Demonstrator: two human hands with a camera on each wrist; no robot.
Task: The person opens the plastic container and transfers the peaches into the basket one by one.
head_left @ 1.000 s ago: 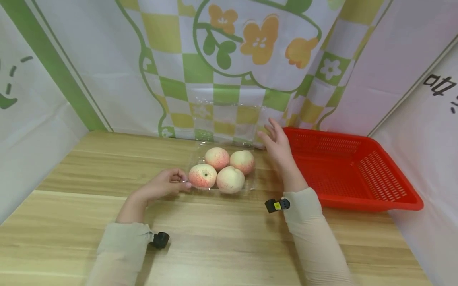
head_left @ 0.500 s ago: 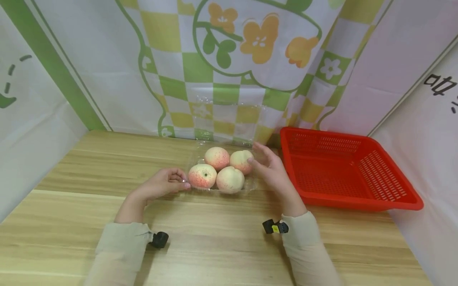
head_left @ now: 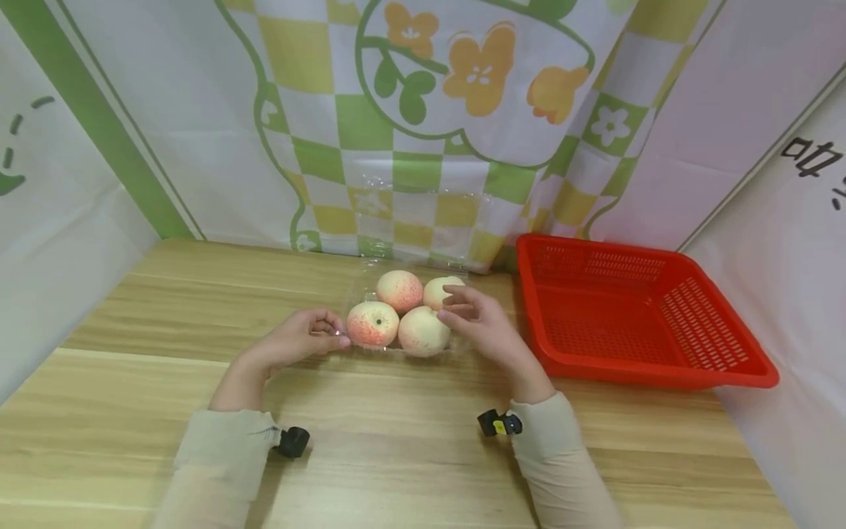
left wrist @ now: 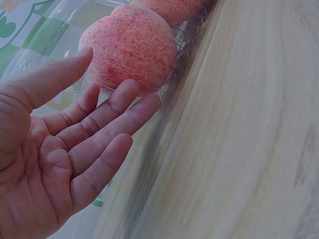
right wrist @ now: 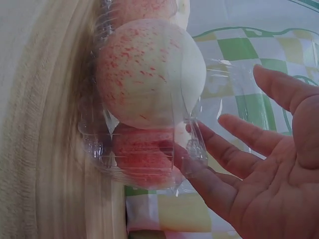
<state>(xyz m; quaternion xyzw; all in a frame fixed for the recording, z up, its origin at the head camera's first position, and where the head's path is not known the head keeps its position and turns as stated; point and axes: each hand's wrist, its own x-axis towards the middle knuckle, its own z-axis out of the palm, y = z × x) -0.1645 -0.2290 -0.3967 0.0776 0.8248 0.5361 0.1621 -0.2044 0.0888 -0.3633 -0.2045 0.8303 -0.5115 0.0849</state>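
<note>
The four peaches (head_left: 402, 300) sit in the box (head_left: 363, 283) on the table (head_left: 390, 441), lid (head_left: 415, 220) raised. I've just brought my right hand (head_left: 485, 327) in from beside the box, over the right-side peaches; they're within reach, fingers loose, nothing gripped, contact unclear. My left hand (head_left: 297, 339) lies relaxed at the box's near left corner. Rightward stands the basket (head_left: 648, 371).

Here's the wood-grain table (head_left: 396, 455), and sitting on it, a clear plastic box (head_left: 363, 285) and a red basket (head_left: 648, 373).
</note>
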